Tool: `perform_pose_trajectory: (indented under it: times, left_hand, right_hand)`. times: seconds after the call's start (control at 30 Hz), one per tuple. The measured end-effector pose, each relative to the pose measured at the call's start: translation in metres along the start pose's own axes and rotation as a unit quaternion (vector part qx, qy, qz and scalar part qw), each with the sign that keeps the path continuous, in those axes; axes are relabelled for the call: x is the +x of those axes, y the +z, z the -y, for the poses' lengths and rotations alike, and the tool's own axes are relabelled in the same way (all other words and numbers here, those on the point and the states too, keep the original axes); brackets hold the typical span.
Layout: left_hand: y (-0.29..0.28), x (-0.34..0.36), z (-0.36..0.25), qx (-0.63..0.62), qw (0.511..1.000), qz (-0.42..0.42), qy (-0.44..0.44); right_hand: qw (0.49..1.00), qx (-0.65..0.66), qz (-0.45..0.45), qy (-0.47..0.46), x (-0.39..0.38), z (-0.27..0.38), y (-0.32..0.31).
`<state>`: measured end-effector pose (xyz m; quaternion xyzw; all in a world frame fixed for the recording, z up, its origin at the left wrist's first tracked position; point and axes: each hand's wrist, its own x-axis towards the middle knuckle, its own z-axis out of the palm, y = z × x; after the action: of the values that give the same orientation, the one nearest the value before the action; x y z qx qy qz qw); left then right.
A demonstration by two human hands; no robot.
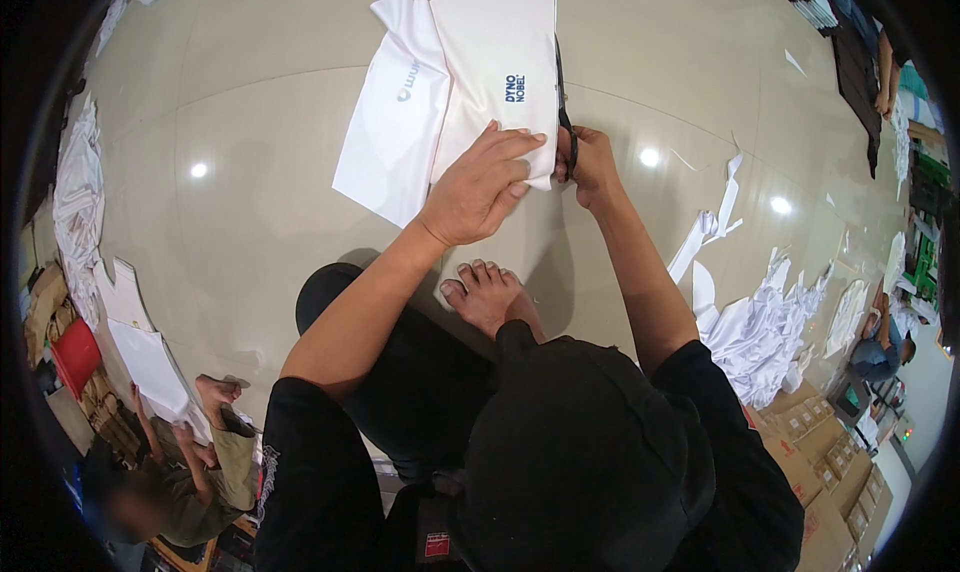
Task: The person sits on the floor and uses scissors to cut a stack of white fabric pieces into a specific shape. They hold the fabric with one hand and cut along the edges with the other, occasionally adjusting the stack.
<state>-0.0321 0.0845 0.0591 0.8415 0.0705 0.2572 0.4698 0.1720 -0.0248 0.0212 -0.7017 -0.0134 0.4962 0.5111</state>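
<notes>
A white fabric piece (490, 42) with a small dark blue print lies on the floor in front of me. Under its left side is another white piece (385, 142) with a pale blue print, creased near its top. My left hand (478, 187) rests on the upper piece near its lower right corner, palm down with fingers stretched out. Black-handled scissors (567, 127) are gripped in my right hand (592, 164) at the fabric's right edge. Their blades point away from me along that edge; how far they are apart is hard to see.
My bare foot (492, 297) stands on the tiled floor below the fabric. Narrow white offcuts (705, 227) and a heap of white scraps (765, 322) lie to the right, near cardboard boxes (815, 452). At lower left a co-worker (190, 482) sits by stacked white fabric (150, 367).
</notes>
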Motion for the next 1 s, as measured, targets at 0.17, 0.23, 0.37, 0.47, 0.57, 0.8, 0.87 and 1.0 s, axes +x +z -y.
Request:
perform_pose_trajectory:
  times: [0.17, 0.23, 0.37, 0.47, 0.57, 0.8, 0.87, 1.0]
  left_hand:
    - [-0.001, -0.002, 0.002, 0.014, 1.0, -0.01, 0.021]
    - [-0.001, -0.001, 0.002, 0.009, 1.0, -0.012, 0.024]
    - [0.0, 0.0, 0.0, 0.004, 1.0, -0.012, 0.025]
    - [-0.001, -0.001, 0.0, 0.004, 1.0, -0.01, 0.025]
    - [-0.003, 0.0, -0.001, 0.008, 1.0, -0.008, 0.025]
    - [-0.003, -0.001, -0.001, -0.002, 1.0, -0.015, 0.028]
    - [-0.003, 0.0, -0.002, -0.004, 0.999, -0.02, 0.029]
    - [-0.005, 0.001, -0.005, -0.008, 1.0, -0.019, 0.007]
  right_hand:
    - [1.0, -0.004, -0.002, -0.003, -0.004, 0.001, 0.002]
    - [1.0, -0.002, -0.002, -0.005, -0.004, 0.0, 0.002]
    - [1.0, 0.005, 0.001, -0.01, -0.005, -0.001, 0.002]
    - [1.0, 0.003, 0.005, -0.009, -0.004, -0.002, 0.002]
    - [1.0, -0.008, 0.001, -0.007, -0.006, -0.001, 0.002]
    - [1.0, -0.009, 0.006, -0.02, 0.004, 0.006, 0.005]
    - [1.0, -0.009, 0.006, -0.022, 0.004, 0.009, 0.007]
    - [1.0, -0.011, -0.005, 0.003, 0.0, 0.006, 0.003]
